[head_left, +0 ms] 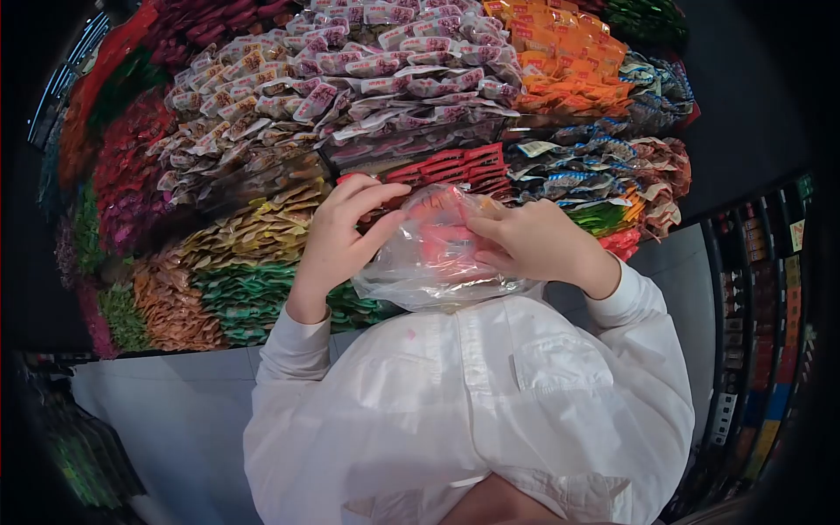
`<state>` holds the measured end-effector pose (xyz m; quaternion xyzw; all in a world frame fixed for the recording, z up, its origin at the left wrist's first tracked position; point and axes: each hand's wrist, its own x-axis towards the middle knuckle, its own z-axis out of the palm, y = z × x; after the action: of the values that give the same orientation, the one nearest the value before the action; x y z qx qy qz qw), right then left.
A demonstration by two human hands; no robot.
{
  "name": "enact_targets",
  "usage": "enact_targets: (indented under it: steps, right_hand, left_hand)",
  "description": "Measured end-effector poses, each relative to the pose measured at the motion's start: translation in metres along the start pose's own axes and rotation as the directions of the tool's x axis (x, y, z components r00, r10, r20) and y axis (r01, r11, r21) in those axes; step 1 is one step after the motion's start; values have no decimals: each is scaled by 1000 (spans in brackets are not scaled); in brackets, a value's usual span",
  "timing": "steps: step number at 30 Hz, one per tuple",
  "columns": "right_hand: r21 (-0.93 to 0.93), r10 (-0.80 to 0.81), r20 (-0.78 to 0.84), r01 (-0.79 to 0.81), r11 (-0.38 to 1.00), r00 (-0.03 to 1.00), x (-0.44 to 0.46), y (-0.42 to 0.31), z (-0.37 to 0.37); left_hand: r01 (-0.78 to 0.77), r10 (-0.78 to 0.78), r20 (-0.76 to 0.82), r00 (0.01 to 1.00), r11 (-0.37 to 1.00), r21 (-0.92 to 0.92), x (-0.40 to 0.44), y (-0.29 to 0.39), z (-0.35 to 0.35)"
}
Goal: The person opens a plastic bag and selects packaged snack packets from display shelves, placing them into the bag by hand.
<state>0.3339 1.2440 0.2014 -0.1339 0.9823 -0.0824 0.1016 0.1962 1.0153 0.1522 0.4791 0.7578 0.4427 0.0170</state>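
A clear plastic bag (pixel 420 271) with red and orange packets inside lies against the front of the display, close to my white shirt. My left hand (pixel 346 236) is at the bag's left side, fingers apart and curved over its upper edge, near the red packets (pixel 468 166) behind it. On the right side of the bag, my right hand (pixel 542 241) has its thumb and fingers closed on the plastic. The bag's lower edge touches the shirt front.
Purple-and-white packets (pixel 402 70) fill the middle back, with orange packets (pixel 569 52) right of them. Green packets (pixel 254 297) and yellow ones (pixel 262 223) lie left of my left hand. Shelves (pixel 761 324) stand at the far right, past the grey floor (pixel 669 271).
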Motion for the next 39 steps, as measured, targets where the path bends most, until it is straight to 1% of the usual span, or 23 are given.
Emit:
enact_targets:
  steps: [1, 2, 4, 6, 7, 8, 10, 11, 12, 13, 14, 16, 17, 18, 20, 22, 23, 24, 26, 30, 32, 35, 39]
  right_hand:
    - [-21, -37, -108, 35, 999, 994, 3, 1, 9]
    - [-48, -76, -212, 67, 997, 974, 6, 2, 14]
    - [-44, -15, -170, 8, 999, 985, 9, 8, 13]
    - [-21, -163, -213, 162, 987, 963, 10, 32, 9]
    - [8, -220, -180, 225, 974, 959, 15, 49, 7]
    - [49, -288, -240, 308, 950, 927, 20, 60, 5]
    - [343, -111, -265, 201, 918, 958, 33, 68, -3]
    - [357, 34, -319, 87, 930, 947, 42, 69, -3]
    - [379, 179, -371, -27, 925, 911, 53, 69, -2]
    - [299, 160, -436, -25, 954, 886, 64, 74, 5]
    - [304, 161, -436, -23, 952, 886, 76, 79, 17]
    - [197, 58, -538, 59, 979, 841, 98, 88, 41]
    - [157, 60, -420, 8, 988, 906, 106, 93, 46]
    - [159, 58, -420, 11, 987, 906, 110, 92, 50]
    - [130, 117, -305, -81, 988, 945, 117, 89, 55]
    - [124, 144, -244, -117, 985, 959, 121, 89, 58]
    - [141, 148, -219, -119, 983, 964, 124, 93, 61]
    - [157, 151, -196, -121, 980, 969, 126, 94, 63]
    - [162, 168, -189, -138, 977, 968, 128, 95, 63]
    - [213, 139, -204, -95, 973, 969, 133, 109, 64]
    - [248, 87, -229, -29, 968, 970, 134, 113, 65]
    - [268, 52, -269, 23, 963, 962, 134, 115, 68]
    - [263, 18, -299, 65, 963, 954, 130, 114, 65]
  left_hand:
    - [-83, 82, 22, 996, 991, 104, 8, 10, 2]
    - [-115, 109, 78, 991, 990, 78, 13, 16, 9]
    - [-297, 261, 303, 917, 952, 77, 14, 3, 43]
    - [-353, 255, 353, 900, 901, 250, 10, 8, 69]
    - [-354, 238, 380, 894, 894, 273, 12, 13, 70]
    - [-352, 234, 384, 893, 896, 272, 14, 11, 68]
    - [-388, 242, 470, 849, 889, 242, 20, 6, 64]
    - [-381, 236, 468, 851, 892, 244, 23, 4, 63]
    - [-322, 233, 446, 864, 937, 133, 25, 2, 61]
    - [-260, 227, 427, 875, 965, 19, 26, -1, 59]
    - [-256, 223, 431, 874, 966, 21, 27, -6, 54]
    - [-86, 176, 350, 920, 962, -258, 28, -17, 42]
    - [0, 89, 365, 927, 971, -239, 29, -16, 32]
    - [-13, 120, 321, 939, 949, -316, 29, -24, 24]
    - [9, 69, 248, 966, 953, -302, 30, -39, 11]
    - [105, -70, 210, 975, 981, -162, 33, -58, -2]
    - [169, -182, 186, 966, 982, 85, 35, -61, -9]
    - [47, -99, 145, 984, 944, 326, 33, -80, -10]
    - [44, -139, 199, 970, 907, 420, 30, -102, -14]
    - [164, -292, 315, 903, 913, 374, 38, -106, -10]
    - [-15, -133, 327, 936, 910, 415, 36, -119, -5]
    - [22, -148, 441, 885, 960, 278, 41, -112, -7]
    - [-31, -106, 432, 896, 954, 297, 38, -112, -2]
